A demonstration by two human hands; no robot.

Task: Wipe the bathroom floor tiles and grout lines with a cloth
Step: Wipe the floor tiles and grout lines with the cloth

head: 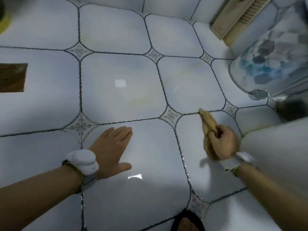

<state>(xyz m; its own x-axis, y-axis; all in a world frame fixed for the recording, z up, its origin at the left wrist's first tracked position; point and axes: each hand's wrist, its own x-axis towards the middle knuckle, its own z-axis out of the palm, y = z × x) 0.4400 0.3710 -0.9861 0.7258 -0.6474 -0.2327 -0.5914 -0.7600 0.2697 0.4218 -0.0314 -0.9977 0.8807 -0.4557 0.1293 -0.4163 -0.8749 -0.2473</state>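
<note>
The right hand held one rolled cloth in curled fingers, its tip pointing away onto a grout line, while the left hand lay flat, fingers straight, on the floor.

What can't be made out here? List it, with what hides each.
- Cloth, head view: its lower part is hidden inside the right hand and motion-blurred.
- Dark object at right: blurred, cut by the edge.
- Brown patch at left: cut by the edge.
- Foot: cut by the bottom edge.
</note>
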